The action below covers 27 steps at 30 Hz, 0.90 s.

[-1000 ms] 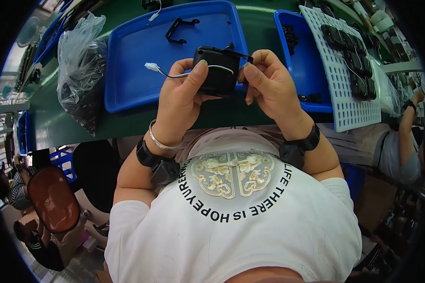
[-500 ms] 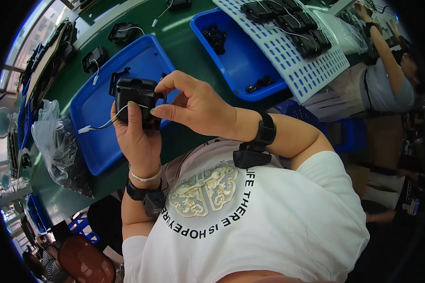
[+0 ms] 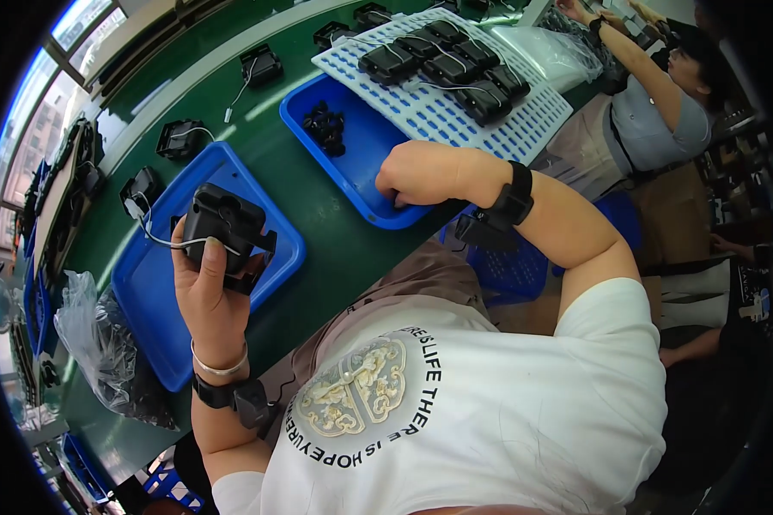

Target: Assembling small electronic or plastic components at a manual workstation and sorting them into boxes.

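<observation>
In the left hand [image 3: 208,287], pinches a boxy, round-cornered black plastic housing [image 3: 225,215], crossed by a thin white cable [image 3: 168,245], above a shallow blue tray [image 3: 142,287]. Bends the right hand [image 3: 416,174] over a blue bin [image 3: 352,150]; cannot tell its grip.

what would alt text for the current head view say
A bare left hand holds a black case with a white cable above a blue tray, while the right hand reaches into a blue bin with small black parts. Beside the bin, a white board carries more black cases.
</observation>
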Each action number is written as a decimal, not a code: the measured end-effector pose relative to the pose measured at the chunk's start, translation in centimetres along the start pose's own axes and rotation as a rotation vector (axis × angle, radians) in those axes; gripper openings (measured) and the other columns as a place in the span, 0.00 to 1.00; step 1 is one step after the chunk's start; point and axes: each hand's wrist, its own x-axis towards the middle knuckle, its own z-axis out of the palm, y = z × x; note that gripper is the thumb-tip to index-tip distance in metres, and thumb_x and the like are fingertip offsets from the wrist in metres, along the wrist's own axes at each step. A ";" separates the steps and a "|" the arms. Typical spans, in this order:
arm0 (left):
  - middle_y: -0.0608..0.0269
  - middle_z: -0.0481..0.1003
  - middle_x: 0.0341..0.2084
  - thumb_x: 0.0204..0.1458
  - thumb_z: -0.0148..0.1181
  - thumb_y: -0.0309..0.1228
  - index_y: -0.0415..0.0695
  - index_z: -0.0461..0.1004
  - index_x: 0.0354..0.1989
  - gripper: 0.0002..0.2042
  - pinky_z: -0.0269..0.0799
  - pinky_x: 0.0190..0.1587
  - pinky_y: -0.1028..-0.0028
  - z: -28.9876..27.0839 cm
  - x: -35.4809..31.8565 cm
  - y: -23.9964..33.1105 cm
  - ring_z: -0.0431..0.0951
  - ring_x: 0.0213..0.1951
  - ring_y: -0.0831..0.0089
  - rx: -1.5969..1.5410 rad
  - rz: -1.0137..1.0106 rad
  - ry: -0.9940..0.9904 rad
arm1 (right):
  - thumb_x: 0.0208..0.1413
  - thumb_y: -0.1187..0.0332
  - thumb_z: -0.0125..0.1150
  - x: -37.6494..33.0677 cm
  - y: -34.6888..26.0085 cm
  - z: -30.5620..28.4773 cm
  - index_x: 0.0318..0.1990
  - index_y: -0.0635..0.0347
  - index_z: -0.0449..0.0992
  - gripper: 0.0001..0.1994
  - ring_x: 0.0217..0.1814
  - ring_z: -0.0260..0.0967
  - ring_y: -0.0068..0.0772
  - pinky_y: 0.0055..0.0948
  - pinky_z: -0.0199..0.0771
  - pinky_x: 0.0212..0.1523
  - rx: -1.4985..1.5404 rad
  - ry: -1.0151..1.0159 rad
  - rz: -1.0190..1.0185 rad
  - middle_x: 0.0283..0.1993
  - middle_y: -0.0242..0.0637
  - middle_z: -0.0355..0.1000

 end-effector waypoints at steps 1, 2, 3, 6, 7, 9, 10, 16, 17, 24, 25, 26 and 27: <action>0.59 0.68 0.44 0.55 0.53 0.32 0.46 0.55 0.56 0.22 0.78 0.37 0.67 -0.2 -0.1 -0.2 0.75 0.41 0.66 0.003 -0.006 0.007 | 0.44 0.69 0.60 0.0 -0.2 -0.1 0.34 0.59 0.75 0.08 0.36 0.70 0.48 0.39 0.69 0.36 -0.010 -0.028 -0.017 0.33 0.41 0.73; 0.59 0.68 0.44 0.55 0.54 0.32 0.46 0.55 0.56 0.22 0.78 0.36 0.67 -0.3 -0.1 -0.3 0.75 0.41 0.66 0.007 -0.014 0.014 | 0.45 0.69 0.60 0.0 -0.3 0.0 0.34 0.58 0.74 0.08 0.36 0.70 0.47 0.39 0.69 0.35 -0.019 -0.057 -0.034 0.33 0.41 0.73; 0.59 0.68 0.44 0.55 0.54 0.32 0.46 0.55 0.56 0.22 0.78 0.36 0.68 -0.4 -0.1 -0.5 0.75 0.41 0.66 0.012 -0.024 0.022 | 0.45 0.69 0.60 -0.1 -0.1 0.3 0.34 0.58 0.74 0.08 0.36 0.70 0.47 0.39 0.69 0.35 -0.018 -0.053 -0.029 0.33 0.41 0.73; 0.60 0.68 0.43 0.55 0.54 0.31 0.46 0.55 0.56 0.22 0.78 0.35 0.69 -0.5 0.2 -1.1 0.75 0.41 0.67 0.001 -0.043 0.029 | 0.47 0.70 0.57 -0.2 0.1 1.1 0.30 0.60 0.72 0.05 0.36 0.72 0.45 0.37 0.70 0.34 0.024 0.217 -0.101 0.35 0.43 0.73; 0.60 0.68 0.43 0.55 0.54 0.31 0.46 0.55 0.56 0.22 0.78 0.35 0.69 -0.6 0.2 -1.2 0.75 0.41 0.67 -0.004 -0.052 0.036 | 0.47 0.70 0.57 -0.3 0.1 1.1 0.30 0.60 0.72 0.05 0.36 0.72 0.45 0.37 0.70 0.34 0.024 0.216 -0.101 0.35 0.43 0.73; 0.60 0.68 0.43 0.54 0.54 0.31 0.46 0.55 0.56 0.22 0.78 0.35 0.69 -0.6 0.1 -1.4 0.75 0.41 0.68 0.000 -0.059 0.039 | 0.49 0.73 0.55 -0.8 -0.1 0.8 0.28 0.62 0.69 0.03 0.38 0.73 0.41 0.33 0.71 0.33 0.355 0.384 -0.053 0.36 0.43 0.72; 0.60 0.68 0.43 0.54 0.55 0.31 0.46 0.55 0.56 0.22 0.78 0.35 0.70 -0.5 0.2 -1.4 0.75 0.41 0.68 0.004 -0.065 0.040 | 0.49 0.74 0.54 -1.0 -0.3 0.4 0.27 0.62 0.68 0.03 0.38 0.74 0.39 0.30 0.72 0.32 0.521 0.467 -0.026 0.36 0.43 0.72; 0.61 0.68 0.42 0.53 0.56 0.31 0.46 0.56 0.56 0.23 0.78 0.36 0.71 -0.3 0.2 -1.4 0.75 0.41 0.69 -0.002 -0.086 0.060 | 0.52 0.76 0.52 -2.2 -2.8 -0.2 0.29 0.64 0.67 0.02 0.39 0.73 0.31 0.21 0.72 0.32 1.287 0.455 0.003 0.37 0.44 0.70; 0.61 0.68 0.42 0.53 0.56 0.31 0.46 0.56 0.55 0.23 0.78 0.36 0.71 -0.2 0.1 -1.3 0.75 0.41 0.69 0.001 -0.091 0.067 | 0.52 0.76 0.53 -2.1 -3.2 0.0 0.29 0.64 0.67 0.03 0.38 0.73 0.29 0.20 0.72 0.31 1.404 0.460 -0.043 0.37 0.44 0.69; 0.60 0.68 0.42 0.52 0.56 0.31 0.46 0.56 0.56 0.23 0.77 0.36 0.72 0.1 -0.1 -1.0 0.75 0.41 0.70 0.006 -0.090 0.073 | 0.52 0.77 0.56 -0.4 -3.5 1.2 0.31 0.64 0.68 0.03 0.33 0.72 0.26 0.18 0.72 0.30 1.690 0.532 -0.189 0.39 0.45 0.69; 0.60 0.68 0.42 0.52 0.56 0.30 0.46 0.55 0.56 0.23 0.77 0.36 0.72 0.0 -0.2 -1.1 0.75 0.41 0.70 0.004 -0.086 0.079 | 0.52 0.77 0.56 -0.1 -3.4 1.5 0.32 0.64 0.69 0.03 0.32 0.72 0.26 0.18 0.72 0.30 1.735 0.532 -0.204 0.39 0.44 0.69; 0.60 0.68 0.42 0.52 0.56 0.30 0.46 0.55 0.56 0.24 0.77 0.36 0.71 -0.1 -0.3 -1.3 0.75 0.41 0.70 0.001 -0.082 0.084 | 0.52 0.77 0.56 0.1 -3.4 1.6 0.33 0.65 0.69 0.03 0.32 0.71 0.26 0.18 0.72 0.30 1.781 0.533 -0.219 0.40 0.44 0.70; 0.60 0.68 0.42 0.52 0.56 0.30 0.46 0.55 0.56 0.24 0.77 0.36 0.71 -0.2 -0.3 -1.3 0.75 0.41 0.70 -0.001 -0.079 0.089 | 0.52 0.77 0.56 0.1 -3.4 1.5 0.33 0.65 0.69 0.03 0.32 0.71 0.26 0.18 0.72 0.30 1.781 0.532 -0.219 0.40 0.44 0.70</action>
